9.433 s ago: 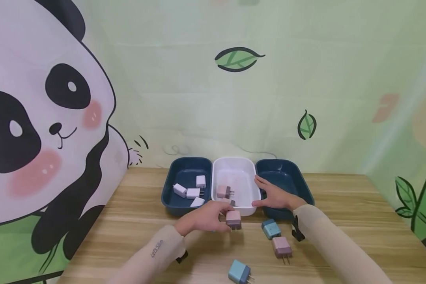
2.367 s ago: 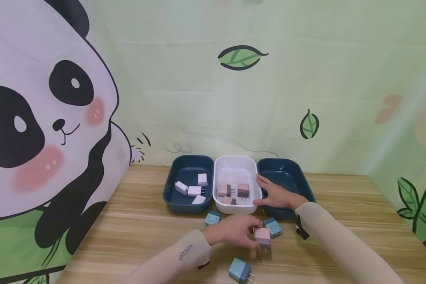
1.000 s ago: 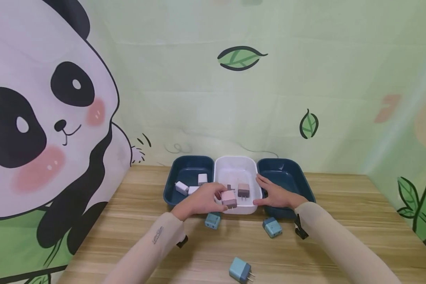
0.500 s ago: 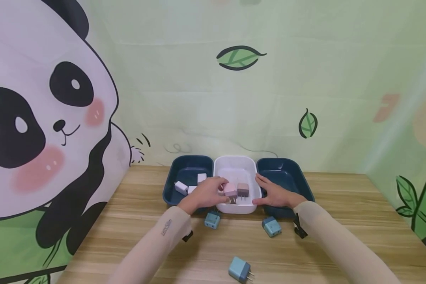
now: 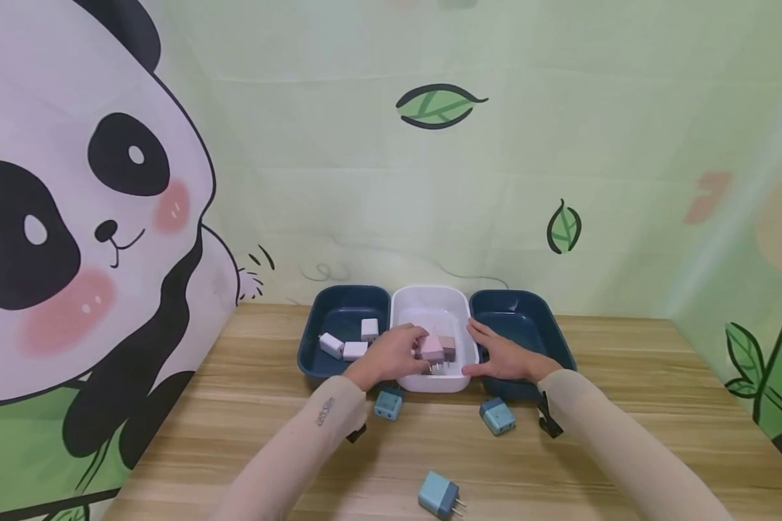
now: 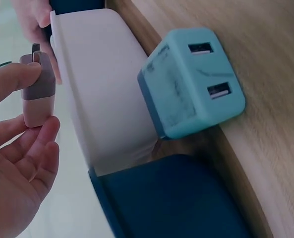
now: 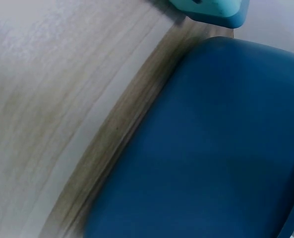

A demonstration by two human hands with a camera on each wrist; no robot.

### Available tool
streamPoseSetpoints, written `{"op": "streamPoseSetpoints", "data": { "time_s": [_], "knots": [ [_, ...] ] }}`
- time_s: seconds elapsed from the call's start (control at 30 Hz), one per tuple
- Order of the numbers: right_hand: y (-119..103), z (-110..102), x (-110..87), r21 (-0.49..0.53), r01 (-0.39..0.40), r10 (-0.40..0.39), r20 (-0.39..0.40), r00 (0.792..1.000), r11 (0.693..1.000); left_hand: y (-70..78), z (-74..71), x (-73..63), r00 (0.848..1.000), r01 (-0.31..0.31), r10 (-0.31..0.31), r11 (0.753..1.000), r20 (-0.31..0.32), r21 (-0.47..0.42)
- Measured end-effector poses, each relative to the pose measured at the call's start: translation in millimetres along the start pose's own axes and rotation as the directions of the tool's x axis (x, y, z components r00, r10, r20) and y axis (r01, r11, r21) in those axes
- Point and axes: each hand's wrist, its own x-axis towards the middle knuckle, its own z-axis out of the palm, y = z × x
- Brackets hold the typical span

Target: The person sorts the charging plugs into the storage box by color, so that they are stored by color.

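The left hand [image 5: 394,354] pinches a pink charger [image 5: 430,347] over the near half of the white tray [image 5: 430,311], its thumb on the dark end beside the prongs and its fingertips at the pale end; whether the charger touches the floor of the white tray I cannot tell; a second pink charger [image 5: 449,347] sits inside the white tray, just right of the held one and partly covered by it. The right hand [image 5: 505,354] has thumb and fingers spread apart, with the fingertips at the right rim of the white tray and the thumb by its near right corner.

Left of the white tray, side by side with it, stands the left blue tray [image 5: 348,307], where three white chargers [image 5: 331,346] show beside the left hand; right of the white tray stands the right blue tray [image 5: 511,311], with the right hand reaching across it; one teal charger [image 5: 388,404] lies just in front of the white tray's near left corner; another teal charger [image 5: 497,416] lies in front and to the right of the white tray; a third teal charger [image 5: 439,495] lies well in front of the white tray, prongs pointing right; all rest on the wooden table [image 5: 528,477]; a large printed panda [image 5: 124,239] covers the wall left of the white tray, and a printed leaf [image 5: 442,106] shows above and behind it.
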Motion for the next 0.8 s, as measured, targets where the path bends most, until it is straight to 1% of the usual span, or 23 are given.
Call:
{"op": "streamPoseSetpoints", "data": {
  "time_s": [0.27, 0.47, 0.8],
  "knots": [
    [1.1, 0.0, 0.2, 0.007, 0.004, -0.004, 0.0, 1.0, 1.0, 0.4, 8.4, 5.4, 0.999, 0.04, -0.04, 0.999, 0.024, -0.022],
    [0.3, 0.1, -0.5, 0.006, -0.001, 0.001, 0.001, 1.0, 1.0, -2.4, 14.8, 9.4, 0.999, 0.031, -0.031, 0.999, 0.023, -0.024],
    [-2.7, -1.6, -2.4, 0.004, 0.01, -0.01, 0.005, 1.0, 1.0, -3.1, 19.6, 13.3, 0.999, 0.011, -0.009, 0.999, 0.034, -0.05]
  ]
}}
